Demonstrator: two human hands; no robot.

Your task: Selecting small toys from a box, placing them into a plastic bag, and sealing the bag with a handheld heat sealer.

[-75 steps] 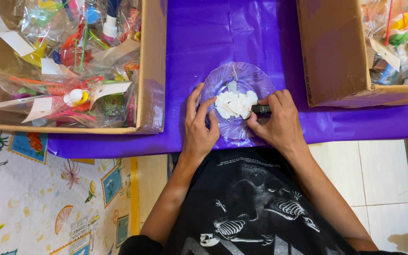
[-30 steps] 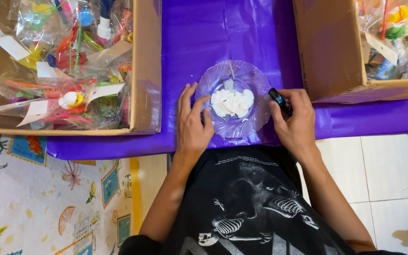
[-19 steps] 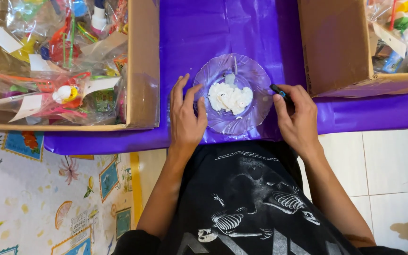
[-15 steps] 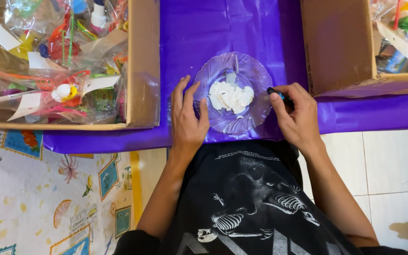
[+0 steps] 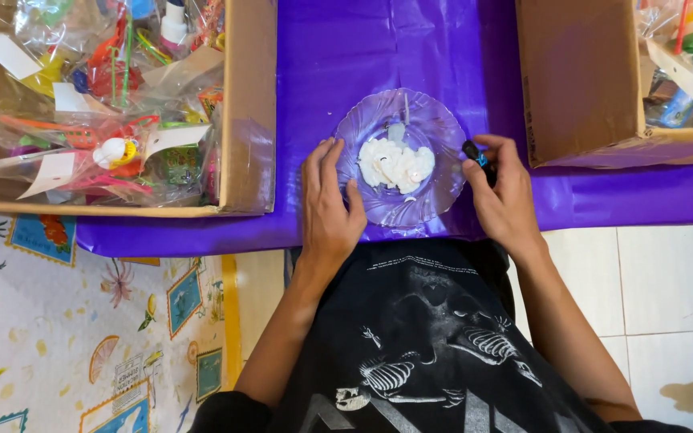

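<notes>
Clear glass plate is sitting on the purple-covered worktop, midway between two cardboard boxes, carrying a heap of white pieces. Left hand is lying flat and released, fingers touching the plate's left rim. Right hand is grasping a small black object just beside the plate's right rim. Left box is holding bagged colourful toys.

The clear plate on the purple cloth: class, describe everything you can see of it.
The clear plate is round, see-through and glassy or plastic, with a ribbed, scalloped rim. It lies flat on the purple cloth between two cardboard boxes. A heap of small white pieces fills its middle. The left hand rests against its left rim; the right hand, gripping a small dark object, is at its right rim.
</notes>
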